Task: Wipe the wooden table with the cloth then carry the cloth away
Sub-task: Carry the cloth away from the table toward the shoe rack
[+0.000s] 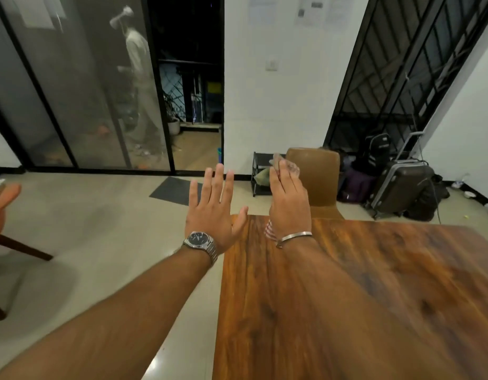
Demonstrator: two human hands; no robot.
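Across the lower right of the frame lies the wooden table [374,297], its grained top bare where it shows, far corner near centre frame. Beyond that corner, upper middle-right, stands a brown chair [317,176], with luggage [399,185] against the wall further right. Both forearms reach up from the bottom edge. Left hand [214,204], centre frame, is spread flat with fingers apart and holds nothing — it hangs over the floor just off the table's left edge, probably for balance. Right hand [288,198], just right of it above the far corner, is closed on the cloth [285,165], which shows bunched above the fingers with a striped edge below the wrist. Cloth is lifted clear of the surface, which suggests wiping is not under way. A wristwatch [199,239] sits on the left wrist, a bangle [295,237] on the right.
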